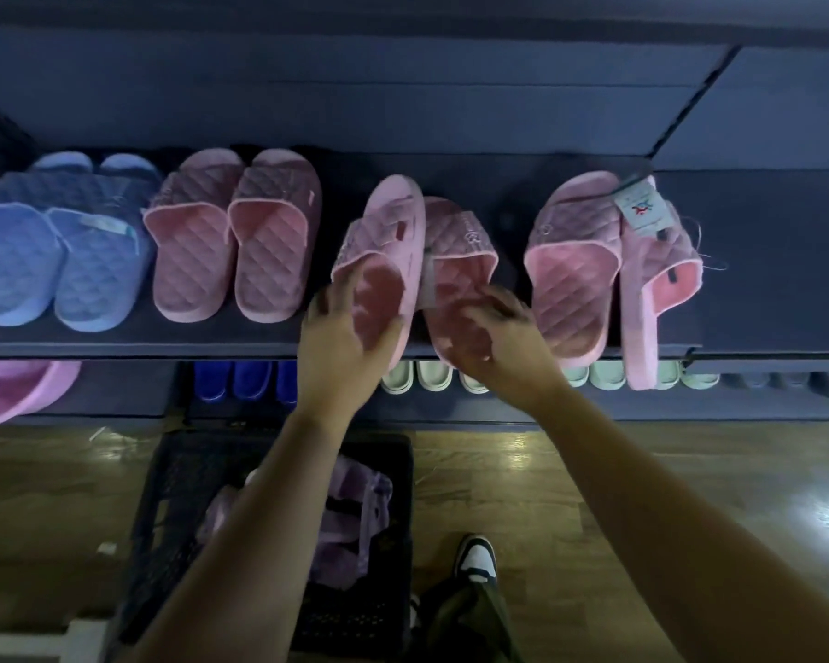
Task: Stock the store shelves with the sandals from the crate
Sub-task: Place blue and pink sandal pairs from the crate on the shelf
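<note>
On the dark shelf (140,338) my left hand (343,342) grips the heel of a pink quilted sandal (393,232) that is tilted onto its side. My right hand (498,337) holds the heel of its partner sandal (460,260), which lies flatter just to the right. The two sandals touch in the middle. Below, on the floor, stands the black crate (173,509) with several lilac sandals (355,514) inside, partly hidden by my left forearm.
A blue pair (58,265) and a pink pair (233,236) sit to the left on the shelf. To the right a tagged pink pair (594,265) lies with one sandal on edge, overhanging the front. A lower shelf holds blue and mint sandals (431,375). My shoe (475,559) is beside the crate.
</note>
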`<state>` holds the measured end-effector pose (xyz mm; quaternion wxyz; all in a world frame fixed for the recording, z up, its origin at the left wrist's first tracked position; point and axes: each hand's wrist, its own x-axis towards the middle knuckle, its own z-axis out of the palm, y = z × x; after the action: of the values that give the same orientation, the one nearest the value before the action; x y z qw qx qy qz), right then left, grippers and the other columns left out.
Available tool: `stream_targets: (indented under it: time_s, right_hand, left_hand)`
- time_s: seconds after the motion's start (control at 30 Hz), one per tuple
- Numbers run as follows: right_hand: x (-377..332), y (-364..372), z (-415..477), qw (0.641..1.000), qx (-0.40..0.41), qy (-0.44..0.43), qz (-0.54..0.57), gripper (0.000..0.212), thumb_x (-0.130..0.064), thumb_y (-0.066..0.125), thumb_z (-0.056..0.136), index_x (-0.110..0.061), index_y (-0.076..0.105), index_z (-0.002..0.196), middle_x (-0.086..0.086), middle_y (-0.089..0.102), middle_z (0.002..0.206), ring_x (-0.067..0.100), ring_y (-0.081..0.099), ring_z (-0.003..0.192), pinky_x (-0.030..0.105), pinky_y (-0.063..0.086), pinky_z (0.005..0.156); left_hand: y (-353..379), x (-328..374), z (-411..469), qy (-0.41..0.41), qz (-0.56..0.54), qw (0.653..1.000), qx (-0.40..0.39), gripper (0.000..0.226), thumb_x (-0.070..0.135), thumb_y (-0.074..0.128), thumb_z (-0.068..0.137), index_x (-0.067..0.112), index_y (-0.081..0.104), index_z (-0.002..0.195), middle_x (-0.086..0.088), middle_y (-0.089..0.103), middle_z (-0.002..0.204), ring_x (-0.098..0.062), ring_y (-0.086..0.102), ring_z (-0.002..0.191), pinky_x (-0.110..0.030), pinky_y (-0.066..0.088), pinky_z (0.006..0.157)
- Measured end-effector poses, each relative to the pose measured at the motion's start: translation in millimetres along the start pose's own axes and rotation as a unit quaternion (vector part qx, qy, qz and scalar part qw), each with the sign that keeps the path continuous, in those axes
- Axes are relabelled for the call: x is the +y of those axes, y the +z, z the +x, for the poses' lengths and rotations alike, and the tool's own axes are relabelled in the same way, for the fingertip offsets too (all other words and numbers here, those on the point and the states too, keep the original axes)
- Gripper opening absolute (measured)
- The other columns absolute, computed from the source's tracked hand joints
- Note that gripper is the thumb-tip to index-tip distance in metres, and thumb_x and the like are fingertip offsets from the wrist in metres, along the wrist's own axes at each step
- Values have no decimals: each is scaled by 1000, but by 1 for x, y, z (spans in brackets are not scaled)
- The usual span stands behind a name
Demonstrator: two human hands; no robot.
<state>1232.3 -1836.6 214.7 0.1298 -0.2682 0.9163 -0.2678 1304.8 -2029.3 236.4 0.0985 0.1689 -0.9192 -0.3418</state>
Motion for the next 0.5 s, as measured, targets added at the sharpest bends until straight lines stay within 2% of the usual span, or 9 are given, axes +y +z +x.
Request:
stream_targets:
  time_s: [0.07, 0.17, 0.27, 0.33, 0.4, 0.5]
  right_hand:
    - [-2, 13, 0, 1000, -10, 12, -26, 64, -51, 68, 66, -13, 61, 117, 10, 49, 138, 31, 42, 130, 45, 34, 107]
    - [-8, 21, 1, 997, 39, 21, -57, 53, -40, 70, 66, -8, 62, 108, 16, 52, 134, 39, 53, 114, 44, 38, 95]
    - [-8, 27, -1, 993, 81, 38, -77, 50, -45, 53, 71, -9, 64, 104, 16, 57, 130, 39, 58, 100, 40, 38, 84]
    - [-6, 31, -4, 990, 109, 56, -71, 49, -44, 54, 73, -10, 65, 106, 16, 60, 126, 39, 58, 103, 41, 40, 84]
    - [-4, 33, -3, 987, 131, 69, -64, 50, -45, 58, 73, -9, 65, 107, 18, 60, 124, 40, 57, 104, 40, 38, 86]
    - [-6, 30, 4, 989, 121, 71, -53, 55, -51, 59, 72, -13, 63, 112, 14, 56, 130, 36, 51, 109, 36, 32, 90]
  left_hand:
    - [2, -1, -6, -82, -58, 995, -22, 70, 48, 69, 74, 17, 45, 131, -4, 59, 119, -23, 56, 108, -28, 43, 84]
    - [7, -1, -6, -137, -110, 984, -16, 67, 50, 74, 68, 17, 50, 120, -1, 63, 111, -20, 59, 102, -27, 45, 82]
    - [11, -12, 1, -127, -53, 989, 47, 65, 54, 73, 61, 12, 55, 107, -6, 64, 102, -29, 58, 98, -43, 49, 86]
    - [15, -21, 10, -112, 17, 992, 59, 70, 53, 79, 59, 6, 56, 105, -13, 62, 104, -34, 55, 103, -49, 45, 92]
    - [21, -28, 17, -76, 90, 992, 45, 78, 58, 77, 57, 4, 57, 109, -15, 63, 106, -36, 51, 108, -48, 38, 99]
    - [31, -36, 18, -35, 100, 994, 25, 78, 68, 63, 61, 13, 60, 117, -9, 63, 113, -30, 49, 114, -42, 33, 103]
